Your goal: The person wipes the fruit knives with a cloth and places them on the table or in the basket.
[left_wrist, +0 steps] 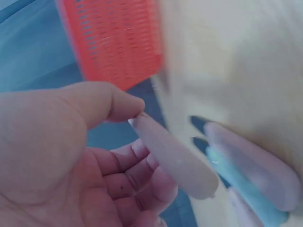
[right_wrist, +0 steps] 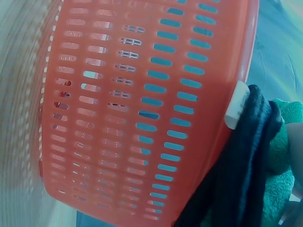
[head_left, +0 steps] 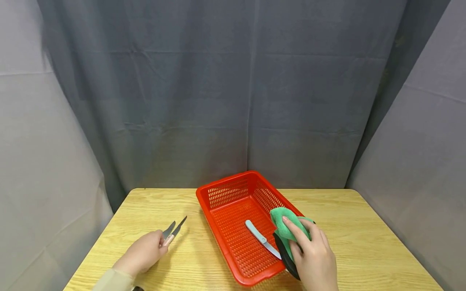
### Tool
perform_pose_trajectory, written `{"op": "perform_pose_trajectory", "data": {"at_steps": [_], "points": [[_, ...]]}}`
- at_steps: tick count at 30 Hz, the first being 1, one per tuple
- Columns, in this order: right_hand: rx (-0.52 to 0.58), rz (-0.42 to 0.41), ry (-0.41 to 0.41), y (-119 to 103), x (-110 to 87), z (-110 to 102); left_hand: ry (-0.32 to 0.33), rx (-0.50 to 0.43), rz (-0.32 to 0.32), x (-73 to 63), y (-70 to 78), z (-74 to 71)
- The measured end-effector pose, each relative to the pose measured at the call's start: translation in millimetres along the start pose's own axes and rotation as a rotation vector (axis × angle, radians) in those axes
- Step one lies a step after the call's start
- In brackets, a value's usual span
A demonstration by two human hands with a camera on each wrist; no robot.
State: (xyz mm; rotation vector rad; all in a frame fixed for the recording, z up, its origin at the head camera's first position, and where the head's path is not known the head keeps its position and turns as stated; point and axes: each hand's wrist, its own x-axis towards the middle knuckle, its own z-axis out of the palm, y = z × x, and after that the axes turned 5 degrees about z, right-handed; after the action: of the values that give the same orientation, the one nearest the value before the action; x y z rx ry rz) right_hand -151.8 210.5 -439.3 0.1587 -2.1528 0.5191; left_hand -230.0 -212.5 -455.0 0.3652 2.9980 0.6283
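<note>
My left hand pinches a small knife by its pale pinkish handle between thumb and fingers, above the left of the table. Beneath it several more knives lie side by side, one with a mauve handle and one with a light blue handle. My right hand grips a bunched green cloth with black edging at the right rim of a red plastic basket. Inside that basket lies a knife with a pale blue handle, its blade tip close to the cloth's black edge.
The basket stands at an angle on a light wooden table. A dark grey curtain hangs behind the table, with pale cloth walls at both sides. A white tag shows beside the black edging in the right wrist view.
</note>
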Motion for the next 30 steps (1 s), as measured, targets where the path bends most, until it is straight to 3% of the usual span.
{"op": "perform_pose_trajectory", "data": {"at_steps": [8,13,22,30], "points": [[-0.005,-0.01,0.022,-1.5,-0.3,1.2,0.1,-0.108,-0.013,-13.7,22.9,-10.8],[0.007,-0.023,0.05,-2.5,-0.6,1.5,0.177,-0.193,-0.003,-25.1,44.5,-7.0],[0.007,-0.044,0.07,-3.1,-0.4,1.4,0.241,-0.356,0.026,-39.9,81.7,2.0],[0.008,-0.062,0.099,-6.1,-0.8,1.4,0.336,-0.395,0.083,-47.9,104.8,6.4]]}}
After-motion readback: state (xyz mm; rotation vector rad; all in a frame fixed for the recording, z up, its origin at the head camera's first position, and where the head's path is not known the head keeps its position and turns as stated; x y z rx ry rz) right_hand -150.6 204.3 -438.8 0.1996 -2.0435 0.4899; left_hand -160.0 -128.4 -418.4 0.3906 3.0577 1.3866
